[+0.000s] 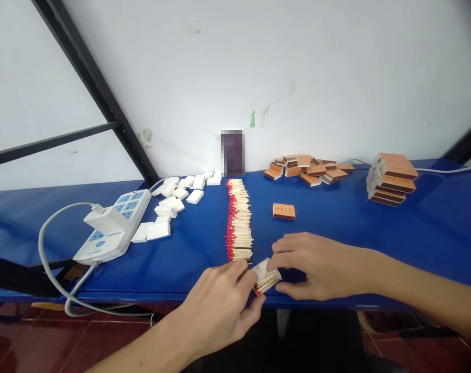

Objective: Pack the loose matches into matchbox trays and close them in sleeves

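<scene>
Between my two hands, near the table's front edge, is a small white matchbox tray (261,269) with matches (269,281) in it, red heads to the left. My left hand (223,303) grips the tray's left end between thumb and fingers. At the other end, my right hand (311,265) pinches the tray with thumb and fingertips. Just beyond, a long row of loose matches (241,217) runs back toward the wall, red heads on the left. An orange matchbox cover (284,211) lies alone behind my right hand.
White trays (167,207) lie scattered at left, by a power strip (114,225) with a plugged-in charger and looping cable. Orange matchbox covers (307,168) are heaped at the wall, with stacked matchboxes (393,178) at right. A dark, pixelated object (233,153) leans on the wall.
</scene>
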Tool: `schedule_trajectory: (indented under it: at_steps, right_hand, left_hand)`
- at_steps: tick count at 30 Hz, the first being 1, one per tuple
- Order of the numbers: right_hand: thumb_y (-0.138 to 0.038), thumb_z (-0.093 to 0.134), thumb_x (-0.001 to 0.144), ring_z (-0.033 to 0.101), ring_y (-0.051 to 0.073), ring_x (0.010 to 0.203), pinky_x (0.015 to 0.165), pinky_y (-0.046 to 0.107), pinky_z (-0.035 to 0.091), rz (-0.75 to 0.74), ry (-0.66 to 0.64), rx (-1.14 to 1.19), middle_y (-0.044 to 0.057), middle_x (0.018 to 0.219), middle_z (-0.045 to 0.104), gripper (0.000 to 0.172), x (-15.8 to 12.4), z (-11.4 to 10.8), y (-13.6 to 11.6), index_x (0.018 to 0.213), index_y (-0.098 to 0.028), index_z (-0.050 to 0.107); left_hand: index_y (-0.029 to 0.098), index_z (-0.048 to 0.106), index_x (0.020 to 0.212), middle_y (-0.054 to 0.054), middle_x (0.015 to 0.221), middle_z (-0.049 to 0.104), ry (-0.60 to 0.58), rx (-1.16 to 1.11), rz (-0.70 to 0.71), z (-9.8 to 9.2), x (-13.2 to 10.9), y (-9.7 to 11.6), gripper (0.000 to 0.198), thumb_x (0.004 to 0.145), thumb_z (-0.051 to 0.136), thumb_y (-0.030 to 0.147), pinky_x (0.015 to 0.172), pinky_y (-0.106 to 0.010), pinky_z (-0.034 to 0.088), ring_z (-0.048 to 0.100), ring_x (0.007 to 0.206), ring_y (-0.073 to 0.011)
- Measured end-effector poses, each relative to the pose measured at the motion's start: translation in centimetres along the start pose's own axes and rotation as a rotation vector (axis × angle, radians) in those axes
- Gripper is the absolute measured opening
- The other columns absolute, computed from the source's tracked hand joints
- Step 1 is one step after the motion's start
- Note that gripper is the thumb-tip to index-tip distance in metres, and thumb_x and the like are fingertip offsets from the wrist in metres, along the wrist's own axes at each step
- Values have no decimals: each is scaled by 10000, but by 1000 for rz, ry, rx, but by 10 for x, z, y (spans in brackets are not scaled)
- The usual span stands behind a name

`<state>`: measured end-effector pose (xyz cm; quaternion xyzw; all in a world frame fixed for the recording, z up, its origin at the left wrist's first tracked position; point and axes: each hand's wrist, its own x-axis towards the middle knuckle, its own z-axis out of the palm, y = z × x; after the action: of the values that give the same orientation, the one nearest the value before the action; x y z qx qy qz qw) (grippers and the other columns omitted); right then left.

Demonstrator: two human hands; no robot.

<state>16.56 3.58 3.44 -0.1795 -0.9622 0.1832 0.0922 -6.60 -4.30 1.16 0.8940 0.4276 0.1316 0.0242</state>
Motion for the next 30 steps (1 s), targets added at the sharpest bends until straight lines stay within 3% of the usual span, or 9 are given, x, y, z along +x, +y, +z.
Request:
schedule_trajectory:
  at_steps: [5, 12, 16, 25, 30]
  right_hand:
    - [-254, 634, 915, 545, 131, 705, 682, 273, 391, -66, -18, 18, -21, 775, 614, 115, 24, 8, 1, 820, -189, 632]
    - [-207, 639, 823, 537, 132, 647, 691, 291, 379, -140, 46, 67, -23, 692, 621, 81, 34, 22, 4, 761, -189, 589]
    - [-150, 590, 814, 515, 125, 621, 672, 287, 366, -175, 64, 124, -20, 679, 613, 82, 34, 27, 6, 743, -187, 574]
    - [-129, 537, 835, 479, 123, 595, 685, 293, 363, -151, 88, 141, -31, 664, 591, 92, 30, 38, 9, 778, -193, 571]
    - [-135, 535, 857, 518, 126, 622, 694, 287, 365, -166, 83, 166, -27, 681, 634, 110, 31, 34, 6, 815, -190, 620]
  left_hand:
    - [201, 618, 1012, -78, 1076, 617, 50, -59, -68, -5, -12, -13, 103, 929, 579, 248, 711, -340, 555, 631, 945, -237]
    - [208, 618, 1054, -62, 1117, 661, 217, -215, -26, 9, -25, -21, 124, 932, 603, 225, 884, -377, 520, 611, 970, -210]
    - [218, 628, 1073, -65, 1146, 684, 308, -211, 12, 16, -30, -22, 138, 937, 620, 192, 843, -373, 497, 592, 933, -203]
    - [243, 674, 1051, -60, 1244, 697, 288, -85, 96, 19, -36, -28, 137, 960, 593, 181, 843, -405, 502, 599, 917, -221]
    - [239, 673, 1130, -50, 1216, 716, 344, -2, 102, 26, -37, -23, 218, 933, 613, 167, 832, -403, 509, 611, 899, -224]
